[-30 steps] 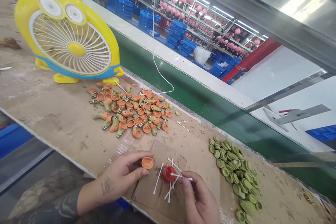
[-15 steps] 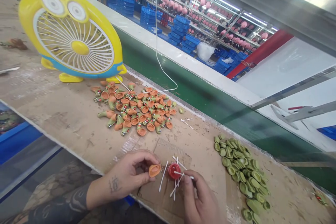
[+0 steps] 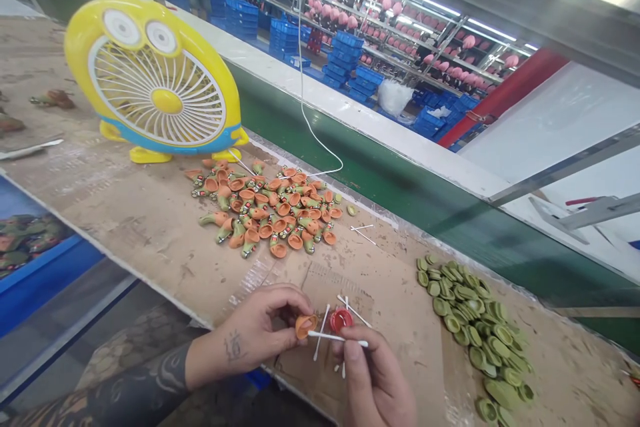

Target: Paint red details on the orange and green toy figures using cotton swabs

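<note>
Between thumb and fingers my left hand [image 3: 267, 327] holds a small orange hollow piece [image 3: 305, 326], its open cup turned up. My right hand [image 3: 373, 370] pinches a cotton swab [image 3: 337, 337], whose left tip is at the rim of the orange piece. Whether the tip touches the inside I cannot tell. Just beyond my right fingertips stands a small red pot [image 3: 342, 319]. Several loose cotton swabs lie around the pot, one of them [image 3: 321, 333] between it and my left hand.
A pile of orange-and-green moulded pieces [image 3: 273, 210] lies ahead; small green oval pieces [image 3: 475, 327] are heaped at right. A yellow fan [image 3: 167, 101] stands at the back left, its white cable rising behind. Blue bin [image 3: 45, 267] sits below the left table edge.
My right hand has moved the cotton swab from the red pot leftward to the rim of the orange piece. My left hand keeps holding that piece. The view has shifted slightly.
</note>
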Demonstrator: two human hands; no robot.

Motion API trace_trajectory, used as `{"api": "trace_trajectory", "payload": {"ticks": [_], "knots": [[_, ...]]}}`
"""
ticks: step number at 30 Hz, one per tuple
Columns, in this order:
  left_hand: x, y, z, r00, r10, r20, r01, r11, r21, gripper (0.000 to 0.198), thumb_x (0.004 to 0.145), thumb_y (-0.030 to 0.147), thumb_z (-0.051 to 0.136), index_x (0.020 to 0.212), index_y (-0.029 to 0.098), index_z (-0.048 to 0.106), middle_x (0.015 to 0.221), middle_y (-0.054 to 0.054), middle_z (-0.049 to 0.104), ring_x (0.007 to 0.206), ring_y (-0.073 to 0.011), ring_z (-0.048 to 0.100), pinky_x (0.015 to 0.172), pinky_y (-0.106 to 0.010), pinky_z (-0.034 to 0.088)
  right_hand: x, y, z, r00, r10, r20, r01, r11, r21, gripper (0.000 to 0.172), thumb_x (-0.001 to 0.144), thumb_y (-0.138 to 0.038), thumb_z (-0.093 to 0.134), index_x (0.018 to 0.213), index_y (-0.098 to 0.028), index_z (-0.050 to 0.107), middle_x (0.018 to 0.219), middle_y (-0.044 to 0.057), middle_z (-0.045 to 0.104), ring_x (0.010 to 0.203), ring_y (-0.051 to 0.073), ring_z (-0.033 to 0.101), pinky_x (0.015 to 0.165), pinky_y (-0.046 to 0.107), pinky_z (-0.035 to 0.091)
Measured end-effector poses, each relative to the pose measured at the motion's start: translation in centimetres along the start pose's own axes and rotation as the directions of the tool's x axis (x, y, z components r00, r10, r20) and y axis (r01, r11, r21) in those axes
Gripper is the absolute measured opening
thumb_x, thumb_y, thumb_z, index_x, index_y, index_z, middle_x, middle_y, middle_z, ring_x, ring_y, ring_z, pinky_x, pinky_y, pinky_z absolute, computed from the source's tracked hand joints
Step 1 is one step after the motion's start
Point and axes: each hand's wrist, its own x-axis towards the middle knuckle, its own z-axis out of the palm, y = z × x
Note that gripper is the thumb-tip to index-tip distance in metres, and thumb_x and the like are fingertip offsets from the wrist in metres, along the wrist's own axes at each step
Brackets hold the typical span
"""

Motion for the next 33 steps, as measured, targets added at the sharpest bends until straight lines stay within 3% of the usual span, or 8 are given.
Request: {"api": "trace_trajectory", "payload": {"ticks": [8, 14, 18, 21, 25, 28, 33], "knots": [[0.0, 0.3, 0.0, 1.000, 0.004, 0.009, -0.004, 1.000, 0.015, 0.011, 0.081, 0.017, 0.079, 0.091, 0.019, 0.075, 0.093, -0.006, 0.072, 0.089, -0.0215, 0.068, 0.081, -0.032, 0.053, 0.4, 1.0, 0.2, 0.997, 0.030, 0.066, -0.028, 0.999, -0.023, 0.030, 0.095, -0.053, 0.067, 0.090, -0.023, 0.071, 0.071, -0.002, 0.064, 0.064, 0.013, 0.057, 0.064, 0.021, 0.046], [0.1, 0.4, 0.0, 0.999, -0.038, 0.023, 0.038, 0.999, 0.018, 0.019, 0.077, 0.013, 0.077, 0.095, 0.019, 0.078, 0.092, -0.005, 0.072, 0.085, -0.0197, 0.066, 0.077, -0.030, 0.052, 0.4, 1.0, 0.1, 1.000, -0.004, 0.013, 0.005, 0.997, -0.075, 0.035, 0.093, -0.056, 0.068, 0.089, -0.021, 0.072, 0.077, 0.002, 0.070, 0.068, 0.016, 0.060, 0.065, 0.024, 0.048], [0.0, 0.3, -0.3, 0.998, -0.046, 0.039, 0.045, 0.998, 0.039, 0.024, 0.076, 0.018, 0.080, 0.100, 0.020, 0.079, 0.094, -0.005, 0.072, 0.085, -0.0194, 0.065, 0.077, -0.029, 0.051, 0.7, 0.7, -0.6, 0.998, -0.029, -0.047, 0.023, 0.993, -0.112, 0.033, 0.093, -0.056, 0.067, 0.090, -0.023, 0.071, 0.074, -0.001, 0.068, 0.067, 0.015, 0.061, 0.066, 0.023, 0.048], [-0.1, 0.4, -0.3, 0.998, -0.054, 0.040, 0.052, 0.998, 0.045, 0.025, 0.078, 0.021, 0.078, 0.102, 0.020, 0.079, 0.095, -0.006, 0.072, 0.087, -0.0206, 0.066, 0.078, -0.030, 0.052, 1.9, 0.7, -2.0, 0.995, -0.044, -0.093, 0.020, 0.967, -0.252, 0.036, 0.093, -0.058, 0.064, 0.089, -0.022, 0.069, 0.073, 0.000, 0.068, 0.069, 0.016, 0.062, 0.067, 0.025, 0.047], [-0.1, 0.5, 0.0, 0.998, -0.065, 0.018, 0.064, 0.997, 0.051, 0.023, 0.080, 0.023, 0.076, 0.102, 0.019, 0.079, 0.098, -0.007, 0.072, 0.089, -0.0213, 0.067, 0.077, -0.030, 0.052, 3.6, 1.6, -3.8, 1.000, -0.019, 0.005, 0.019, 0.874, -0.485, 0.042, 0.094, -0.061, 0.056, 0.089, -0.022, 0.070, 0.080, 0.003, 0.071, 0.074, 0.020, 0.063, 0.068, 0.028, 0.046], [0.1, 0.5, 0.0, 0.999, -0.048, 0.017, 0.047, 0.998, 0.044, 0.025, 0.078, 0.018, 0.076, 0.103, 0.020, 0.078, 0.100, -0.007, 0.072, 0.090, -0.0202, 0.067, 0.077, -0.029, 0.052, 3.9, 2.5, -4.0, 0.998, 0.005, 0.070, 0.031, 0.862, -0.507, 0.042, 0.096, -0.061, 0.052, 0.091, -0.023, 0.068, 0.084, 0.003, 0.071, 0.078, 0.022, 0.064, 0.074, 0.030, 0.045], [0.2, 0.7, -0.2, 1.000, -0.002, 0.014, 0.002, 0.999, 0.037, 0.024, 0.079, 0.019, 0.077, 0.103, 0.020, 0.078, 0.100, -0.006, 0.071, 0.090, -0.0191, 0.066, 0.078, -0.028, 0.053, 3.4, 2.5, -3.6, 0.998, 0.012, 0.066, 0.023, 0.868, -0.496, 0.042, 0.097, -0.060, 0.052, 0.088, -0.023, 0.069, 0.081, 0.003, 0.071, 0.078, 0.023, 0.062, 0.076, 0.031, 0.044]]}}
